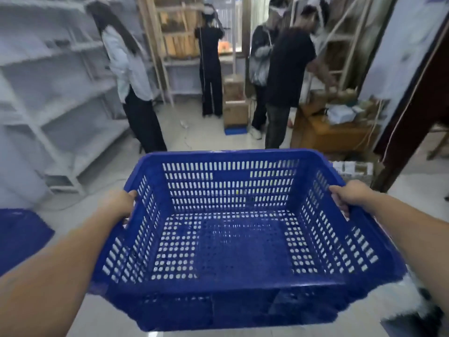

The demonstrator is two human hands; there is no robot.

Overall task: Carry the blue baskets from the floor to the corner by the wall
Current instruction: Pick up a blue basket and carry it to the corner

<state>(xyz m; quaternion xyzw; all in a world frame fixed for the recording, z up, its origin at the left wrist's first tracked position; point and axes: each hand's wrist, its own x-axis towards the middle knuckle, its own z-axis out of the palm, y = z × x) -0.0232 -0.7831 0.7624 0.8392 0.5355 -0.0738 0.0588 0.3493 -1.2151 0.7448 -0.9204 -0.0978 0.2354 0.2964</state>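
White shelving [56, 98] stood at frame left, people ahead. Left hand [119, 204] and right hand [349, 194] had fingers clamped on opposite rims of the empty blue basket [233, 239], centre frame, off the floor. Advisable: keep it level, steer around bystanders.

Even indoor light, motion blur throughout, wide-angle bending at edges

text: none legible | boxes [235, 103]: markings blurred | wall sheet [403, 52]: print too blurred to read
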